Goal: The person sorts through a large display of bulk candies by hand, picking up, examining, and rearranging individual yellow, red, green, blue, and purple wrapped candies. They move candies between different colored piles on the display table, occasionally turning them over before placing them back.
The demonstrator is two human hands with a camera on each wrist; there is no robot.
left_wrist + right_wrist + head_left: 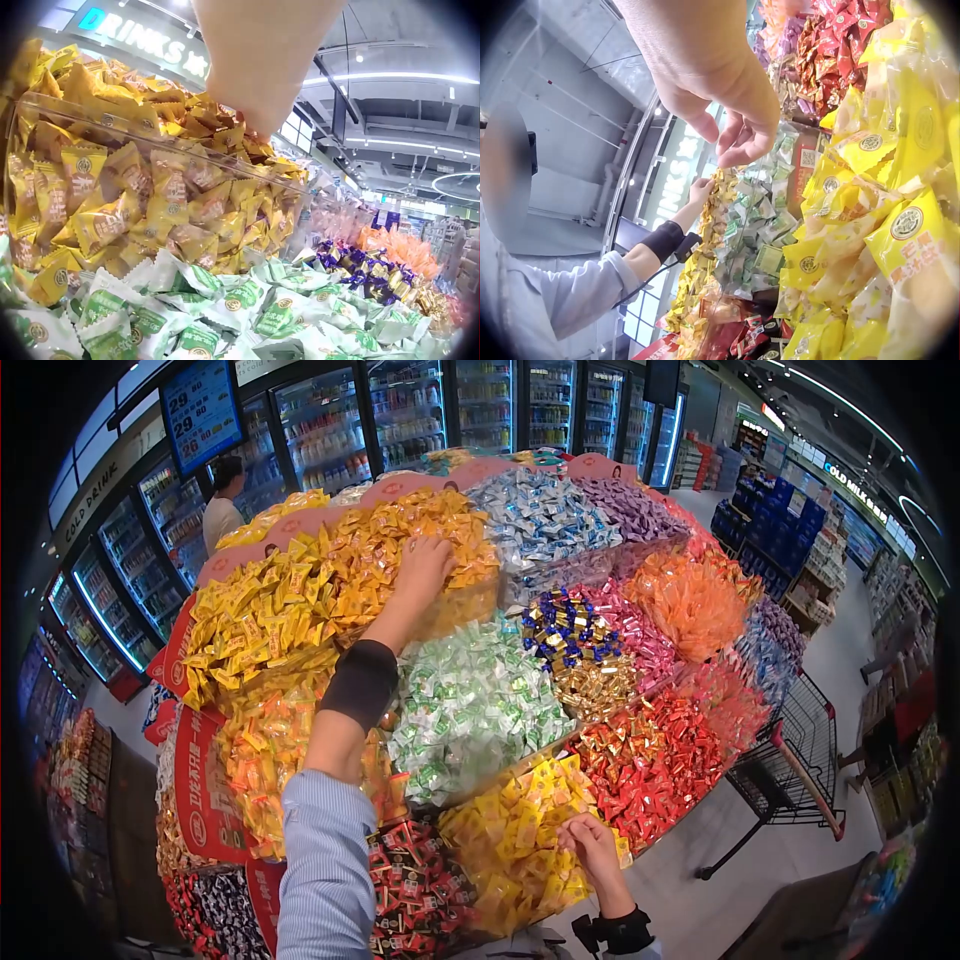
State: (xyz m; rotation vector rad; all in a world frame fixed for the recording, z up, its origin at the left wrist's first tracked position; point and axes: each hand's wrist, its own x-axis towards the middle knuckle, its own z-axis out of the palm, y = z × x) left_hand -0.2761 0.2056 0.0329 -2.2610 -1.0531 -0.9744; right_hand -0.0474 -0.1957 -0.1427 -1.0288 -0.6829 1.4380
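Observation:
My left hand (428, 568) reaches over the far bin of wrapped candies in golden-orange wrappers (370, 535), fingers down at the top of the heap. In the left wrist view only the wrist and heel of that hand (262, 67) show, above the clear bin wall; its fingertips are hidden, and I cannot tell whether they pinch a candy. My right hand (592, 847) hovers over the near bin of candies in yellow wrappers (515, 820). Its fingers (742, 142) hang loosely curled with nothing between them.
Green-and-white candies (475, 710) lie between the hands, with red ones (650, 760) to the right. Clear dividers separate the bins. A shopping cart (790, 750) stands at the right of the display. A person (222, 505) is beyond it, before the drink fridges (320, 435).

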